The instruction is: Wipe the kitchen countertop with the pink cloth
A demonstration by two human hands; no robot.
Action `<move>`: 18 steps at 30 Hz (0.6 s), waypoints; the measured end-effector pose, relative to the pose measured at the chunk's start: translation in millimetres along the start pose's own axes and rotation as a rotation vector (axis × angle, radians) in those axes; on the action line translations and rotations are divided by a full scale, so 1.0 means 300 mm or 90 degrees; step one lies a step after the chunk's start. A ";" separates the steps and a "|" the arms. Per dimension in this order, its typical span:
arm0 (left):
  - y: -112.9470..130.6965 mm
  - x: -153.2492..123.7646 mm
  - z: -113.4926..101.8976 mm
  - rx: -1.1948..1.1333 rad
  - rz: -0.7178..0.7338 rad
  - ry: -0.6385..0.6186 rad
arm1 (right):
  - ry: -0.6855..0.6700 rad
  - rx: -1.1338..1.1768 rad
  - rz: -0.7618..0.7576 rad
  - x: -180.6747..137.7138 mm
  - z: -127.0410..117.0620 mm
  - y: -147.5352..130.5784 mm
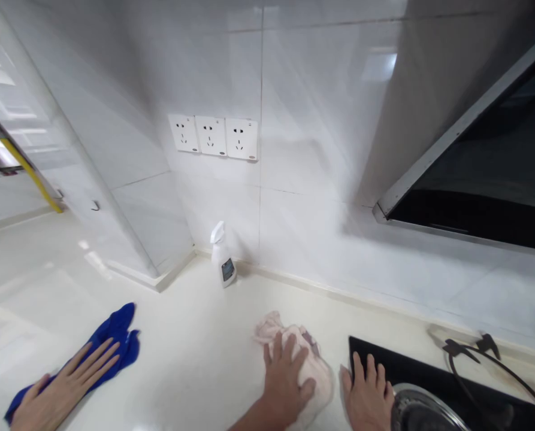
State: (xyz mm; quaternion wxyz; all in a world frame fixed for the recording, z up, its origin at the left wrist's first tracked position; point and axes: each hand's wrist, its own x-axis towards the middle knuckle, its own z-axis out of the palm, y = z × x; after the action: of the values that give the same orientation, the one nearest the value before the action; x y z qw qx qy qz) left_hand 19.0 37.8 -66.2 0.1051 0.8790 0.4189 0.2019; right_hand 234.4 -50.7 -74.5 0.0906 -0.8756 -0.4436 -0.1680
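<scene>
My left hand (286, 378) lies palm down on a bunched pink cloth (314, 366) on the pale countertop (195, 353), fingers spread over it and thumb along its right side. Just to the right, my right hand (366, 396) rests flat and open on the left edge of the black cooktop (411, 366), holding nothing. At the far left a third hand (65, 389), which seems to be another person's, presses flat on a blue cloth (117, 335).
A white spray bottle (222, 256) stands by the tiled back wall. Three wall sockets (212, 136) sit above it. A steel pot rim (422, 407) and black pan supports (478, 350) are on the cooktop. A range hood (474, 173) overhangs at right.
</scene>
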 end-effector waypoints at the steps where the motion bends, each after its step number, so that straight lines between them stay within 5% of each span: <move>1: 0.020 0.054 0.005 -0.014 0.001 -0.013 | 0.006 0.004 0.003 -0.001 0.002 0.001; 6: 0.128 0.303 0.034 -0.082 0.011 -0.058 | 0.019 0.030 0.006 0.001 0.017 0.009; 10: 0.145 0.377 0.033 -0.090 0.015 -0.056 | -0.012 0.050 0.013 -0.001 0.020 0.021; 18: -0.073 0.341 -0.077 -0.035 -0.072 -0.024 | -0.039 0.065 0.010 -0.009 0.017 0.042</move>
State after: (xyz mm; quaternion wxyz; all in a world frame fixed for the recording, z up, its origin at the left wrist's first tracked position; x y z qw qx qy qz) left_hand 51.8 131.6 -25.9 0.1483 0.8542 0.4606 0.1904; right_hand 244.2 -58.4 -80.4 0.1228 -0.8782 -0.4471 -0.1175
